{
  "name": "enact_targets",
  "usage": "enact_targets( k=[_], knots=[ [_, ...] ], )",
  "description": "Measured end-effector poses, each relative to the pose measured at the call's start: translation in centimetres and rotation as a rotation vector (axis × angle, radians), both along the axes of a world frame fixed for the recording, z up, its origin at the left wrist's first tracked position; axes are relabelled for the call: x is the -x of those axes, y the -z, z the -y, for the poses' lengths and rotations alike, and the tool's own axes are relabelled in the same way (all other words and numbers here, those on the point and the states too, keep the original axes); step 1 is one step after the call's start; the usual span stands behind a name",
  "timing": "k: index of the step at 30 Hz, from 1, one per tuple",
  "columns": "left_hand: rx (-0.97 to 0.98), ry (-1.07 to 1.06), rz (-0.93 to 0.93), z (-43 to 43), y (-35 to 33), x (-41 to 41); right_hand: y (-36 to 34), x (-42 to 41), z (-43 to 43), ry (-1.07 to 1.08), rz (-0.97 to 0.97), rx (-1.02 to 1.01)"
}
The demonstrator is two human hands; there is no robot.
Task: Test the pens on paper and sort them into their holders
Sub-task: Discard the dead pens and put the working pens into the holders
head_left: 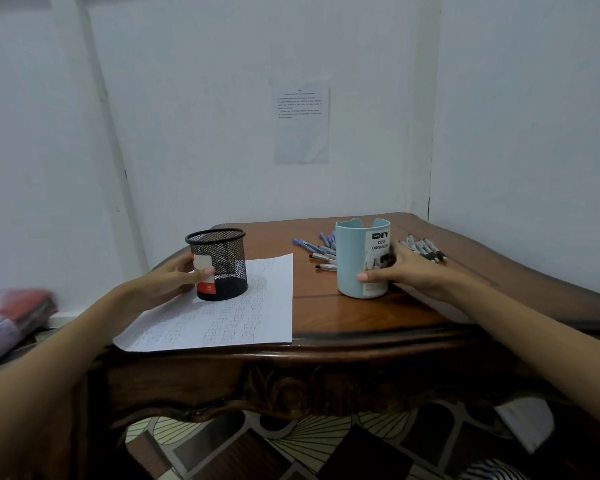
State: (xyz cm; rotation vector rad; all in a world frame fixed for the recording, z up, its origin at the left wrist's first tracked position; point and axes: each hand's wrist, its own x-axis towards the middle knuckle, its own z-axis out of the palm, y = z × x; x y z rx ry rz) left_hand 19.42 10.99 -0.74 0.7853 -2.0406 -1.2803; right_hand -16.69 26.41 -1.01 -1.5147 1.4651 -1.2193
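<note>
A black mesh pen holder with a red and white label stands on the far left part of a written sheet of paper. My left hand grips it from the left, thumb across the label. A light blue plastic holder marked "DIY desk organizer" stands to the right on the wooden table. My right hand grips it from the right side. Several blue pens lie behind the blue holder to its left. Several black and white pens lie just beyond my right hand.
The table sits in a corner between two white walls. A printed sheet is stuck on the far wall. Folded pink and red cloth lies on the floor at the left. Patterned floor tiles show below the carved front edge.
</note>
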Motion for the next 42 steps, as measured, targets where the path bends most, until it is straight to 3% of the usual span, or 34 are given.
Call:
enact_targets(
  k=[7, 12, 22, 35, 42],
  knots=[
    [0.004, -0.018, -0.013, -0.6, 0.0, 0.0, -0.2, 0.8, -0.2, -0.037, 0.016, -0.023],
    [-0.002, -0.141, -0.128, -0.1, 0.0, -0.4, -0.1, 1.9, -0.4, -0.041, 0.163, 0.029],
    [-0.017, -0.269, -0.195, -0.9, -0.2, -0.2, -0.2, 2.6, -0.5, -0.052, 0.187, 0.029],
    [-0.094, -0.158, -0.181, -1.3, -1.1, -1.1, -0.9, 2.6, -1.0, -0.031, 0.11, 0.001],
    [0.051, -0.338, -0.43, -2.2, -5.1, -0.5, -1.8, 2.5, -1.6, 0.001, 0.118, 0.061]
  ],
)
